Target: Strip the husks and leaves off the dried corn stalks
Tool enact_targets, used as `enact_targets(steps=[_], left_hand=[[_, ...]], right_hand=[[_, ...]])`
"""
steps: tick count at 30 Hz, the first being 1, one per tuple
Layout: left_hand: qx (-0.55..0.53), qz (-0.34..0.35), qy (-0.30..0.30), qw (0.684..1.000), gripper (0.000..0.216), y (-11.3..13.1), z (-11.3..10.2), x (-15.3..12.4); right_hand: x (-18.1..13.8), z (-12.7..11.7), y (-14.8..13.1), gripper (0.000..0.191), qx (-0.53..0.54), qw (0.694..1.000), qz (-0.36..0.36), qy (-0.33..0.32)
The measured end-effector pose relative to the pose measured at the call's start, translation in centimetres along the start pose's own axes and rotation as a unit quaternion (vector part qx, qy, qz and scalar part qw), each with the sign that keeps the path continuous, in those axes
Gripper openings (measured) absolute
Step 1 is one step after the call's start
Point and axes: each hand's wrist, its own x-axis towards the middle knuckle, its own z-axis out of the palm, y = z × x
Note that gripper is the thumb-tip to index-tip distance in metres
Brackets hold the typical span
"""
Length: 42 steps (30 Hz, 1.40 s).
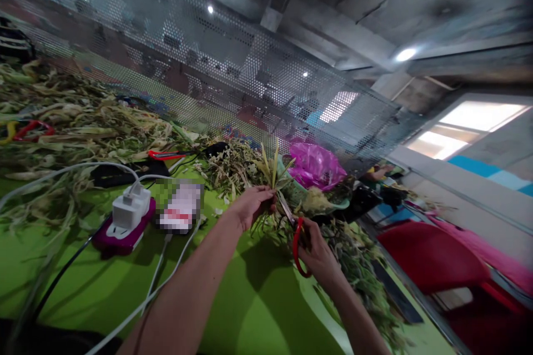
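Left hand [255, 205] closed round a sprig [273, 171] of narrow yellow-green leaves, tips fanning upward above the bright green desk [233, 299]. Right hand [318, 252] clamped on the red handles of a pair of scissors [297, 249]; blades angle toward the sprig, close to the left hand, contact with the stems too small to tell. Just behind, a pale green basket [338, 207] with a magenta plastic bag [314, 162]. Limp leafy stems [362, 260] heaped at right. At left, a phone [182, 205] near a purple socket block [139, 230] bearing a white adapter [128, 209]
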Motion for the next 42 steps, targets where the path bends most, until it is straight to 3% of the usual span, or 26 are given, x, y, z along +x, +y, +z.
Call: enact_targets(steps=[14, 23, 42], left_hand=[[0.022, -0.015, 0.001, 1.0, 0.011, -0.2, 0.2, 0.0], [0.024, -0.01, 0.006, 1.0, 0.01, -0.3, 0.2, -0.2], [0.025, -0.007, 0.002, 1.0, 0.009, -0.6, -0.1, 0.3]], right_hand=[[0.8, 1.4, -1.1, 0.04, 0.121, 0.991, 0.016, 0.052], [0.4, 1.8, -1.4, 0.04, 0.128, 0.99, 0.013, 0.056], [0.0, 3.3, 0.3, 0.04, 0.187, 0.981, 0.013, 0.054]])
